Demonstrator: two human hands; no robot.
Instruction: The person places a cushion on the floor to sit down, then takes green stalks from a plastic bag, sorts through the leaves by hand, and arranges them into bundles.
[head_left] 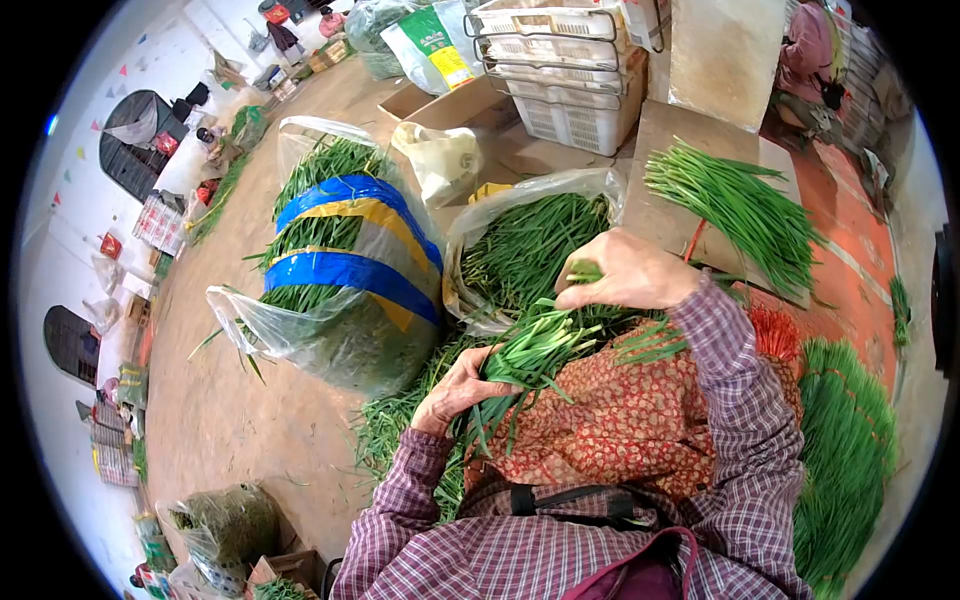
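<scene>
My left hand [465, 392] is closed around a loose bunch of garlic chives [545, 345] above my lap, the pale stem ends pointing up and right. Just above those ends is my right hand [635, 270], thumb and fingers pinched on a few green leaves [585, 270]. Its palm side is hidden. A few more chive leaves [652, 343] lie on the red floral apron [620, 410] below my right wrist. Beyond both hands, an open clear bag [540, 235] is full of chives.
A large bag of chives [350, 260] bound with blue tape stands at left. A neat chive bundle [735, 210] lies on cardboard at right, near red ties [775, 332]. More bundled chives [845, 460] stand by my right side. Stacked white crates [560, 80] are behind; loose leaves [400, 425] litter the floor.
</scene>
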